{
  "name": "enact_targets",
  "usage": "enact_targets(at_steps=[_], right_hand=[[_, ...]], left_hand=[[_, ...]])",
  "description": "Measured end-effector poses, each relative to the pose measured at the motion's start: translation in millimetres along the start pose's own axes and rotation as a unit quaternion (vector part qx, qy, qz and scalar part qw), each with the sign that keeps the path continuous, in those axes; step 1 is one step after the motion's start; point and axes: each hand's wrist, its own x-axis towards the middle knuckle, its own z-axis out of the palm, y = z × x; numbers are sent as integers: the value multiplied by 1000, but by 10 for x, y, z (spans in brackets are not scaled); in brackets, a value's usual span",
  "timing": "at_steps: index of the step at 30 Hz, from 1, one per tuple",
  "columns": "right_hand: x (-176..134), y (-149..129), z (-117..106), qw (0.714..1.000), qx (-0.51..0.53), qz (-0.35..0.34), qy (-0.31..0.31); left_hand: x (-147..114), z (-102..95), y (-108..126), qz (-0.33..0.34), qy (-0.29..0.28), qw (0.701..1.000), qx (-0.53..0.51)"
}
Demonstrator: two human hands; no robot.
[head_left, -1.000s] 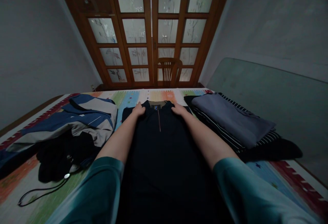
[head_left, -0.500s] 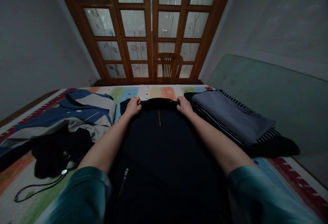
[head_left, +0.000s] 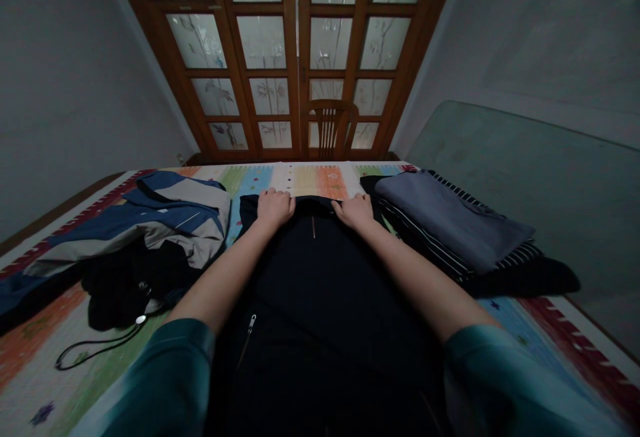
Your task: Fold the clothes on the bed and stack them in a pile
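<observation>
A dark garment with zips (head_left: 320,304), which looks like a jacket, lies spread across the middle of the bed. My left hand (head_left: 276,208) is closed on its far edge, left of centre. To the right of centre, my right hand (head_left: 356,210) grips the same edge with thumb and fingers. Between them the edge bows slightly upward, and a short thin line runs down from it. A metal zip pull (head_left: 253,321) shows on the garment's left part. My fingertips are partly hidden.
A blue and grey jacket (head_left: 175,207) lies at left, beside a crumpled black item (head_left: 130,284) with a cord loop (head_left: 95,350). Folded clothes (head_left: 450,224) are stacked at right. Beyond stand a wooden chair (head_left: 329,124), glazed doors (head_left: 300,77) and a pale green panel (head_left: 525,164).
My hands have moved closer together along the far edge of the dark garment. That edge now bows less between them. The view has shifted slightly.
</observation>
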Motion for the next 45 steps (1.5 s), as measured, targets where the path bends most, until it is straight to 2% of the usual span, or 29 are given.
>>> enact_targets(at_steps=[3, 5, 7, 9, 11, 13, 15, 18, 25, 28, 32, 34, 45], right_hand=[[101, -44, 22, 999, 0, 39, -10], [127, -27, 56, 998, -10, 57, -28], [125, -7, 86, 997, -20, 66, -34], [118, -26, 109, 998, -26, 57, -7], [120, -106, 139, 999, -17, 9, 34], [134, -229, 191, 998, 16, -51, 37], [150, -340, 269, 996, 63, -66, -11], [154, -380, 391, 992, 96, -37, -74], [105, -145, 462, 991, 80, -62, -91], [89, -141, 463, 991, 92, -60, -79], [66, -177, 478, 992, 101, -52, -63], [57, -189, 482, 993, 92, -53, -57], [68, -207, 501, 994, 93, -43, -39]], left_hand=[[135, 64, 171, -58, -50, 997, -16], [175, 109, 200, -98, -105, 990, -18], [161, 161, 172, -112, -134, 985, -5], [105, 233, 132, -94, -114, 989, 24], [35, 326, 122, -30, -67, 996, 41], [-21, 428, 155, 37, -49, 998, 31], [-49, 513, 203, 48, -83, 995, 6], [-49, 569, 217, -4, -147, 989, -23], [34, 492, -75, 52, -202, 976, -67], [36, 489, -83, 19, -189, 976, -105], [-53, 552, 33, 10, -86, 993, -85], [-95, 586, 75, 13, -62, 996, -64], [-83, 592, 82, 3, -97, 995, -26]])
